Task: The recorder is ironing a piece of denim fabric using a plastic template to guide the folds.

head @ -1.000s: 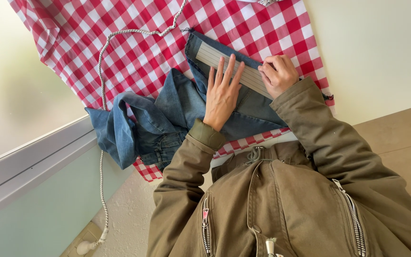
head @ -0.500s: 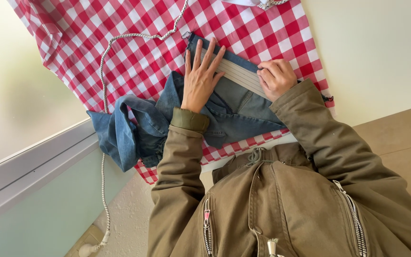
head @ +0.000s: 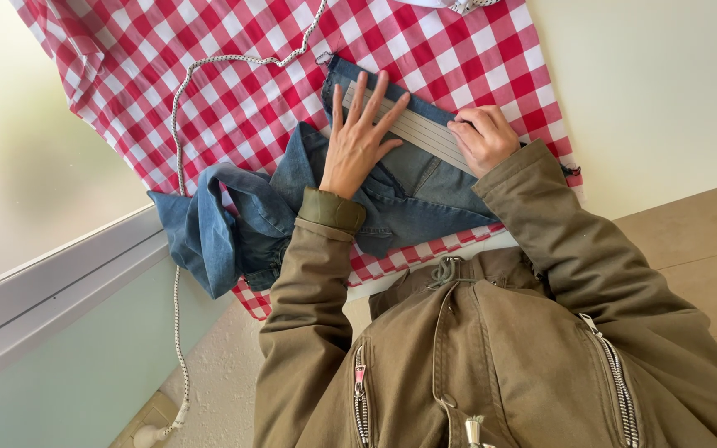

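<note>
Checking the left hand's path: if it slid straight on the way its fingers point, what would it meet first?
The left hand would likely cross the jeans' top edge onto the checked cloth.

View: single head camera, worn by the person, facing steeply down along the jacket [head: 499, 365] front. Range: close, within arm's reach. Field: checked cloth [head: 234, 91] fills the upper centre, window frame [head: 51, 282] at left, wall at right, floor tiles [head: 690, 241] at right edge. No second view.
</note>
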